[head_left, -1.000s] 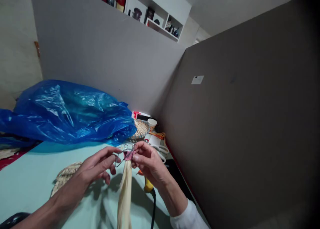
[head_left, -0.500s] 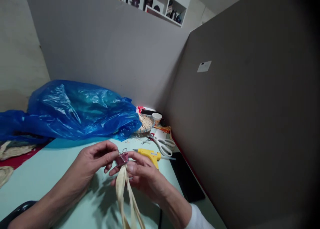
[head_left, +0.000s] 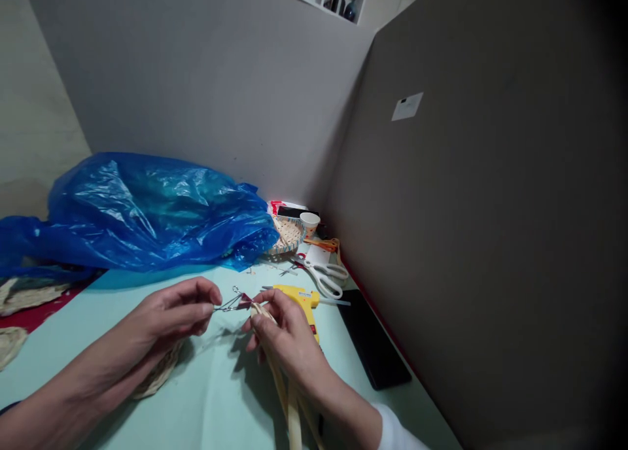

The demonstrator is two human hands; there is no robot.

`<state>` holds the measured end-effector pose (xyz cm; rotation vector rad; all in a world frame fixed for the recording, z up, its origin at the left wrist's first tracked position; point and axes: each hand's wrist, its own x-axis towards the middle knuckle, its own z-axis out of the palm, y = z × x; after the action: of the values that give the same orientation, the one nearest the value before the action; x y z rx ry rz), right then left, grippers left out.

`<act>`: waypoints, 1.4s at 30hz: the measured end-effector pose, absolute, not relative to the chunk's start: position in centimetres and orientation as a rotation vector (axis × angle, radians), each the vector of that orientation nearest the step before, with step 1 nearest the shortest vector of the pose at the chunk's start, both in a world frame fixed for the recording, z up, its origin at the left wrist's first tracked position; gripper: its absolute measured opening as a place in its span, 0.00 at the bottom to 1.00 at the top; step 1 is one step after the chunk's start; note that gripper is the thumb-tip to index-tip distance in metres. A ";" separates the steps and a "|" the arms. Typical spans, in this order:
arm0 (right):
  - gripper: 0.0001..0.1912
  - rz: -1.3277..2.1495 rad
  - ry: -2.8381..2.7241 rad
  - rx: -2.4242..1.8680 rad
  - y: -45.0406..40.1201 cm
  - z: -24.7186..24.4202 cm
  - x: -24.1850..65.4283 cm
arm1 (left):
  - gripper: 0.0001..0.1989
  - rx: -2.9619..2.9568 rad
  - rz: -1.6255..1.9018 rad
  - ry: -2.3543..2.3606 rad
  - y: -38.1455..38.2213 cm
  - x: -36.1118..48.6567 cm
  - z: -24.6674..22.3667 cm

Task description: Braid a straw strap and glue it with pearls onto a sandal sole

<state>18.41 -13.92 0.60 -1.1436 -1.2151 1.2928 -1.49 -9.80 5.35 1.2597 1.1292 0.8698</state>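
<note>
A small dark-red binder clip [head_left: 244, 301] with silvery wire handles grips the upper end of several pale, flat, straw-like strips [head_left: 293, 417]. My left hand [head_left: 181, 312] pinches the tip of a wire part at the left side of the clip. My right hand [head_left: 287, 332] has thumb and fingers closed on the strips just below the clip, and their long ends hang down past the wrist. Under my left wrist lies a round woven straw piece [head_left: 159, 373], partly hidden. A yellow glue gun [head_left: 307, 299] lies just behind my right hand.
White-handled scissors [head_left: 324, 280], a woven basket [head_left: 289, 234] and a paper cup [head_left: 309, 223] stand towards the back corner. A big blue plastic bag [head_left: 161, 208] fills the back left. A black flat slab [head_left: 375, 342] lies at right, along the grey partition [head_left: 466, 208].
The clip has turned, so its wire part now points left to my left fingertips. My hands have moved slightly apart, uncovering the woven piece. The strips have swung right under my right hand.
</note>
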 end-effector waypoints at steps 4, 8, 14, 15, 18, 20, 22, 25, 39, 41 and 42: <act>0.08 1.243 -1.319 -1.248 -14.3 0.3 18.2 | 0.15 1.245 0.893 1.166 -8.2 -1.2 5.0; 0.06 1.162 -1.437 -1.341 -14.5 -0.1 18.1 | 0.12 1.373 0.814 1.171 -5.1 -0.5 3.3; 0.11 1.108 -1.477 -1.466 -14.2 -0.7 18.3 | 0.05 1.809 0.525 1.150 -0.4 0.2 1.5; 0.12 1.133 -1.464 -1.477 -14.1 -0.7 18.3 | 0.06 1.885 0.472 1.142 0.1 0.2 1.5; 0.12 1.263 -1.394 -1.485 -13.8 -0.6 18.2 | 0.09 2.041 0.331 1.114 1.5 0.1 1.5; 0.12 1.327 -1.346 -1.494 -13.7 -0.5 18.1 | 0.10 2.088 0.284 1.098 2.2 0.2 1.5; 0.13 1.356 -1.315 -1.511 -13.6 -0.2 18.1 | 0.10 2.090 0.268 1.089 2.9 0.6 1.4; 0.13 1.388 -1.279 -1.562 -13.5 0.2 18.0 | 0.10 2.034 0.268 1.108 3.8 1.7 1.0; 0.19 1.187 -1.560 -1.693 -13.4 0.9 18.2 | 0.15 2.014 0.136 1.340 6.2 5.2 0.9; 0.19 1.175 -1.568 -1.684 -13.5 1.1 18.1 | 0.15 1.982 0.116 1.342 6.6 5.6 0.8; 0.20 1.178 -1.569 -1.672 -13.6 1.1 18.1 | 0.15 1.964 0.105 1.340 6.8 5.8 0.7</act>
<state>18.12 -13.58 1.11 -1.6723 -1.5693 1.1778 5.77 6.77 0.74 1.9636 1.3400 0.1051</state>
